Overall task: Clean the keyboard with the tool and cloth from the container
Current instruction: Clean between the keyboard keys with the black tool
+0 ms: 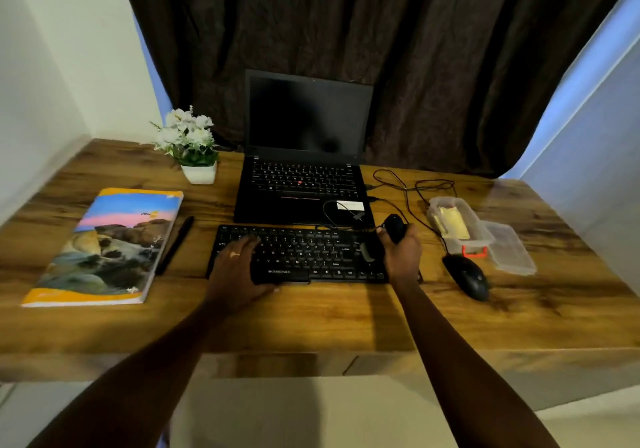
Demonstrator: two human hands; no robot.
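A black keyboard (304,253) lies on the wooden desk in front of the laptop. My left hand (237,269) rests on its left half, fingers spread over the keys and thumb at its front edge. My right hand (401,252) grips a black cleaning tool (394,228) upright at the keyboard's right end, with a grey tip (367,252) pointing down onto the keys. To the right stands an open clear plastic container (481,236) with a yellow cloth (453,222) inside and a red latch at its front. Its clear lid (509,250) lies beside it.
A black mouse (467,276) sits right of the keyboard with its cable looped behind. An open laptop (304,157) stands at the back. A pen (175,245), a colourful notebook (104,245) and a white flower pot (199,172) are on the left.
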